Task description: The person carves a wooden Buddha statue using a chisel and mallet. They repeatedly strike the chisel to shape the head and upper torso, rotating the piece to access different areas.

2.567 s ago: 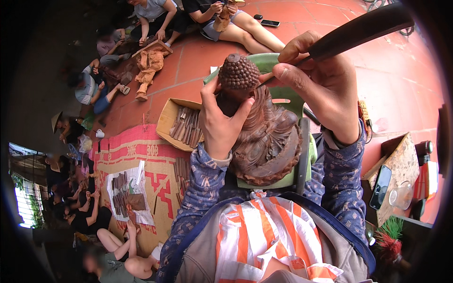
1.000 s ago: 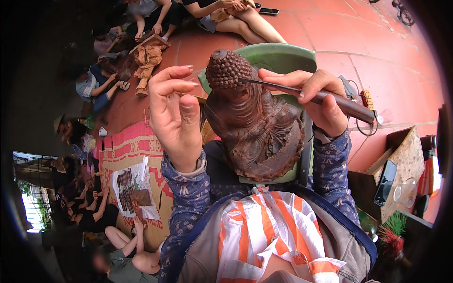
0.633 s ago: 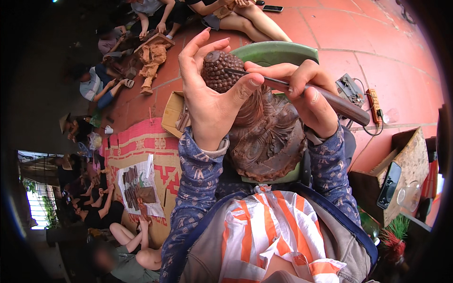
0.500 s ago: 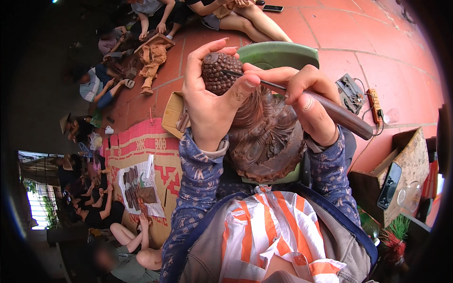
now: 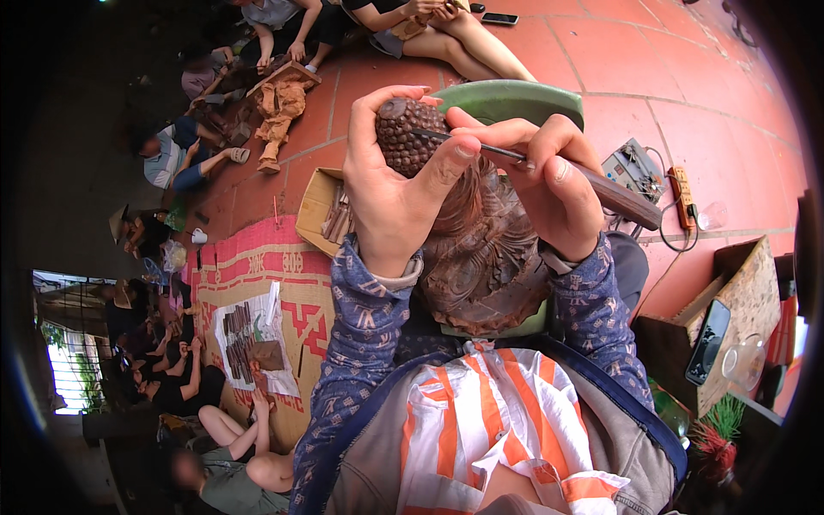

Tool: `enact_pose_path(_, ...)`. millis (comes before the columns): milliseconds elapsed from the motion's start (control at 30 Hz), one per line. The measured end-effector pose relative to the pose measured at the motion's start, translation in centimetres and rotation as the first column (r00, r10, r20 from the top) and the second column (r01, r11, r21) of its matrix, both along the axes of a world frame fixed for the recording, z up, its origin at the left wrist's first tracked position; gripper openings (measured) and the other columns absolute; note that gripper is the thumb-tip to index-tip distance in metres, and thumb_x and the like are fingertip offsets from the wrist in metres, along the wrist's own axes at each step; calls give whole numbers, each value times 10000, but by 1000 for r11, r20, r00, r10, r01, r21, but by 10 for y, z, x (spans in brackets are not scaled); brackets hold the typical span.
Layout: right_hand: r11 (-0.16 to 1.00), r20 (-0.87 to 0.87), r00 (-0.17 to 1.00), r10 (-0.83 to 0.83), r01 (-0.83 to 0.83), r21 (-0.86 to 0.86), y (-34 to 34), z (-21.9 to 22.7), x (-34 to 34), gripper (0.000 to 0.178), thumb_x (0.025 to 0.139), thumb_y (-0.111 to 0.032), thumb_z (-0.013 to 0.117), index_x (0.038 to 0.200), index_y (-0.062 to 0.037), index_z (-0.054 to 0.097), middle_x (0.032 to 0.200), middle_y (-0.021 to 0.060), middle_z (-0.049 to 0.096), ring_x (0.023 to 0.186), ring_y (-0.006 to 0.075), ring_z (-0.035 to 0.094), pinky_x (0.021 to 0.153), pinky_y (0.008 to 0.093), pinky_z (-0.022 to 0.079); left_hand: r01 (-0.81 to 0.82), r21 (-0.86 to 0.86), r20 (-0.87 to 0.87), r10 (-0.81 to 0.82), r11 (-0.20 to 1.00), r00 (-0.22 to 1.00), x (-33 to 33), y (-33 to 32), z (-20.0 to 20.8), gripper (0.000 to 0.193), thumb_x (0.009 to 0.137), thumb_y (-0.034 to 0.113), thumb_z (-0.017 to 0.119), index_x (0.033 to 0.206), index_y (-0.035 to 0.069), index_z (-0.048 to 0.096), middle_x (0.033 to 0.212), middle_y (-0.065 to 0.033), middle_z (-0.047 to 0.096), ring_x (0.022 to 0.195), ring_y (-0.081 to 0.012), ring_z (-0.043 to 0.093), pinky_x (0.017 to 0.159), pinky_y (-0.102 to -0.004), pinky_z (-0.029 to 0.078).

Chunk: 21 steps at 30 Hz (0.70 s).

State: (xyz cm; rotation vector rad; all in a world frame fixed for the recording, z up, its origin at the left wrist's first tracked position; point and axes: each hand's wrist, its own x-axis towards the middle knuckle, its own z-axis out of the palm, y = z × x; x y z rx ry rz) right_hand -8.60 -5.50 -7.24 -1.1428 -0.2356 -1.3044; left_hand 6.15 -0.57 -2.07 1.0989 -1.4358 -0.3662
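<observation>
A dark brown carved wooden statue (image 5: 485, 270) stands in front of my body, its head covered in rows of small round knobs. My left hand (image 5: 390, 206) wraps round that knobbed head, fingers behind it and thumb stretched toward the blade. Between the fingers and thumb of my right hand (image 5: 562, 189) is a carving chisel (image 5: 631, 204) with a thin dark metal shaft and a brown wooden handle. Its tip lies against the knobs, and my left thumb meets the shaft. The statue's face is hidden behind my left hand. A green basin (image 5: 528, 103) shows behind the statue.
A cardboard box (image 5: 318, 206) holding dark sticks sits to the left, near a sheet with more tools (image 5: 245, 335). At right are a power strip (image 5: 682, 190), a wooden box (image 5: 738, 292) and a phone (image 5: 709, 340). Several people sit along the left and far side.
Both hands remain on the same things. My left hand and the statue's head have shifted slightly right and down in view. The chisel's handle end has moved left and up.
</observation>
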Motion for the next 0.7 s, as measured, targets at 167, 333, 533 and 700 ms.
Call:
enact_pose_path(167,994,59,993,104,-103,-21,-12,-11,7,233,991,-265,479,886,-58,448,1240,304,561,1337,498,377,1110,585,307,-61,-16,66,62,998,996,-1,-1,-1,525,804,278,815,1149,21,514,975,-74,630,872,-123,619,782,-266,511)
enact_pose_path(333,998,-74,997,26,-30,-51,-13,-12,2,239,985,-271,506,891,-58,454,1242,329,547,1336,509,370,1108,595,303,-75,-14,60,76,997,995,-2,0,0,526,810,301,808,1138,15,513,957,-80,631,859,-127,622,771,-269,510)
enact_pose_path(533,992,-56,998,40,-46,-116,-15,-9,-3,247,971,-290,542,878,-76,460,1216,369,546,1319,534,379,1091,621,303,-39,-21,79,40,999,996,2,0,-2,581,807,392,792,1149,11,517,1016,-98,639,906,-147,616,828,-284,498)
enact_pose_path(700,993,-123,991,-42,27,-119,-10,-4,-9,257,965,-305,551,863,-85,465,1210,385,541,1303,538,399,1070,630,326,-60,-4,94,61,998,994,0,0,-1,630,788,430,797,1160,9,511,1031,-104,636,916,-152,618,837,-286,499)
